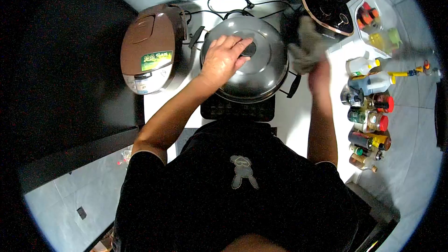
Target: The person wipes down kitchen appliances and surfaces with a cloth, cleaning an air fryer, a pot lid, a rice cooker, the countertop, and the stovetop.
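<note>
A large round pot with a shiny metal lid [266, 77] sits on a black cooktop [238, 110]. My left hand [223, 60] rests over the lid's left part, its fingertips at the dark round knob [248, 49]. To the right of the pot, my right hand [320, 75] is smeared by motion and holds a grey cloth [308, 44]. The cloth hangs in front of the counter near the black appliance and covers part of that hand. Black side handles stick out at the pot's left and right.
A brown rice cooker [150, 42] stands at the left. Behind the pot lie black cables [228, 13]. A black appliance [326, 11] is at the back right. Several bottles and jars [368, 98] line the right edge, beside the tiled wall [410, 126].
</note>
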`<state>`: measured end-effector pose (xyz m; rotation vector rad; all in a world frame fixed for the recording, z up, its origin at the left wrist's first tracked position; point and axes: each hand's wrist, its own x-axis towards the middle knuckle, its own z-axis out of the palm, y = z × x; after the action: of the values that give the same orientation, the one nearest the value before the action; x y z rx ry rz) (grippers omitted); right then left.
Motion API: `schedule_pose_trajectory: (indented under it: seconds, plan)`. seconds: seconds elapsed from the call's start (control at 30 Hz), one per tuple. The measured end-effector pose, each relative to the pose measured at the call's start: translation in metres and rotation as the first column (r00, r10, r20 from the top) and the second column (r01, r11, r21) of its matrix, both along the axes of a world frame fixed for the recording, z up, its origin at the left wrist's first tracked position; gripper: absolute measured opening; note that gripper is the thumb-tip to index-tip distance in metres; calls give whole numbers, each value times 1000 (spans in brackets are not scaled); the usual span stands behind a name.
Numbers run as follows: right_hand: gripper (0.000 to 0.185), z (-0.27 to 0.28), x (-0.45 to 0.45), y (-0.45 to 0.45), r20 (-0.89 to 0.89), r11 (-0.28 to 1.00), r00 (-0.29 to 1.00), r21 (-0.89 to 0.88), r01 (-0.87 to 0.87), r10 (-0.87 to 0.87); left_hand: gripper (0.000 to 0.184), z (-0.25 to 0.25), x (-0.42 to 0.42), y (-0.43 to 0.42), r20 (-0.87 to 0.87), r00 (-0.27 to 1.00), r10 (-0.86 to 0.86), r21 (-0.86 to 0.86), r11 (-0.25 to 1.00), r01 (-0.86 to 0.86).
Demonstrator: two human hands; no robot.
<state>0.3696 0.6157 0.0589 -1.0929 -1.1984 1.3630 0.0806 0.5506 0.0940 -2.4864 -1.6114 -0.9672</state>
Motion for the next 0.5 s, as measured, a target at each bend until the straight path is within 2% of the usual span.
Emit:
schedule_pose_trajectory:
  seconds: [0.03,0.07,0.1,0.13,0.23,0.3,0.33,0.4,0.43,0.5]
  plan:
    - [46,10,-27,-7,324,963,940,198,-181,110,49,-2,2,-2,22,999,32,18,999,-32]
    - [41,20,-54,-15,587,856,806,378,-353,73,49,-5,4,-3,44,997,64,37,997,-66]
    - [47,15,-69,-11,784,627,601,549,-552,-156,50,-7,5,-5,73,995,70,48,996,-74]
    - [49,17,-78,-14,812,606,516,561,-564,-272,51,-9,4,-4,75,995,66,61,996,-71]
    - [45,16,-96,19,802,592,494,588,-552,-336,53,-12,3,2,118,992,39,79,996,-49]
    - [43,23,-112,51,832,586,524,519,-622,-181,53,-10,3,2,127,992,29,80,996,-40]
    - [43,22,-121,67,831,583,525,521,-623,-182,53,-10,2,1,126,992,32,83,996,-42]
    - [39,19,-143,95,864,577,500,375,-725,66,53,-9,1,0,109,994,24,81,996,-33]
    - [39,27,-158,99,863,573,500,376,-728,69,56,-10,0,0,103,994,25,48,998,-30]
    - [35,42,-193,100,908,480,281,104,-871,311,57,-11,2,-1,81,996,38,50,998,-42]
